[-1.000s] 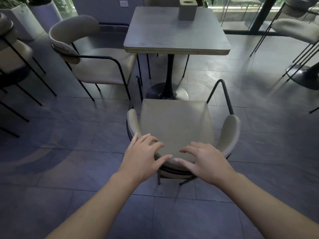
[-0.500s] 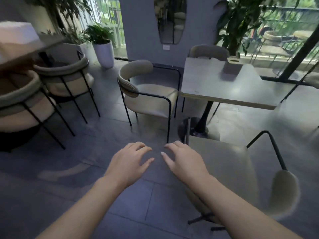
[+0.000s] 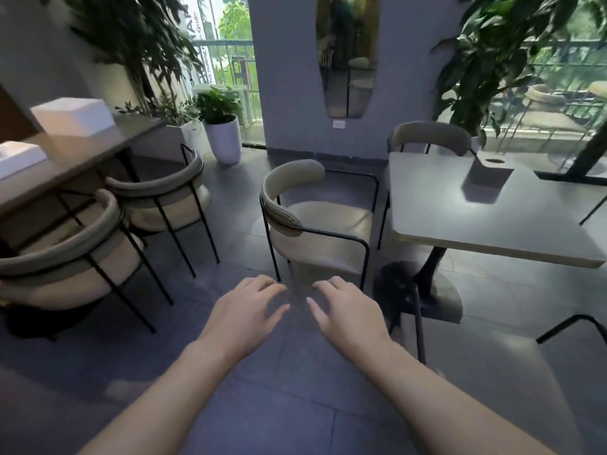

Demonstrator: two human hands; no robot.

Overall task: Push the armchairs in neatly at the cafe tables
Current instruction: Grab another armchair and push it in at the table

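Observation:
A beige armchair with a black metal frame [image 3: 320, 221] stands at the left side of the grey square cafe table [image 3: 476, 218], its seat a little way out from the table edge. My left hand [image 3: 246, 311] and my right hand [image 3: 348, 311] hover side by side over the floor just in front of that chair, palms down, fingers spread, holding nothing. Another armchair [image 3: 430, 134] sits at the table's far side. The chair I stood behind earlier shows only as a seat and armrest [image 3: 512, 366] at the lower right.
Two more beige armchairs [image 3: 65, 257] [image 3: 170, 195] stand at a dark wooden table [image 3: 95, 152] on the left. A grey tissue box [image 3: 487, 178] rests on the cafe table. White planters [image 3: 225, 139] and a pillar with a mirror [image 3: 348, 54] lie behind. Grey tiled floor spreads between the tables.
My hands have left the backrest of the near chair. The view has swung left and up, bringing the side armchair in front of my hands.

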